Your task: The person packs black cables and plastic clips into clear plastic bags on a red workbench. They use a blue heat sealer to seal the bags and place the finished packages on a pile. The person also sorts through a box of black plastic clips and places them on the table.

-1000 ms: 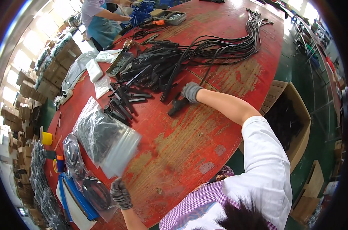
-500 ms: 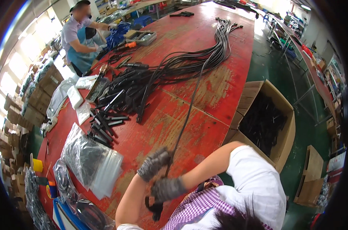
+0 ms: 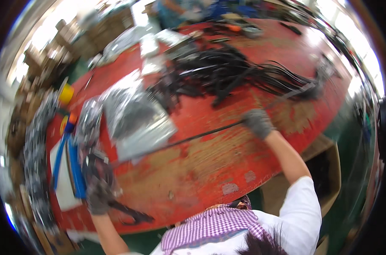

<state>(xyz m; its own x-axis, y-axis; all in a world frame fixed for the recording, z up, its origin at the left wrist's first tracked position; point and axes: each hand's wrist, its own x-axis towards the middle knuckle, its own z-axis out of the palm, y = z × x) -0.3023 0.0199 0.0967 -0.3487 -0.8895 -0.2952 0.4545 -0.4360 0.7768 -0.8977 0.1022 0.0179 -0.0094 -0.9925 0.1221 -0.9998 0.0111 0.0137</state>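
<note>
A long black cable (image 3: 193, 137) stretches taut and slanting above the red table. My right hand (image 3: 259, 123), in a grey glove, is closed around its upper right end. The lower left stretch runs toward my left hand (image 3: 99, 198), also gloved and closed. Out of that fist sticks a black, hooked piece (image 3: 133, 213), blurred, lying over the table's near edge; its exact kind is unclear. Beside my left hand lie clear bags (image 3: 91, 123) with dark contents. A stack of clear plastic bags (image 3: 144, 131) lies under the cable.
A heap of black parts and cables (image 3: 227, 70) covers the far middle of the red table (image 3: 201, 178). Blue-handled tool (image 3: 76, 165) and a yellow roll (image 3: 66, 93) lie at left. An open carton (image 3: 331, 170) stands on the right. Across the table is another person (image 3: 171, 10).
My hands were close together near my body; now they are far apart, the right outward to the right, the left down to the left, with the cable drawn between them. The view has turned left.
</note>
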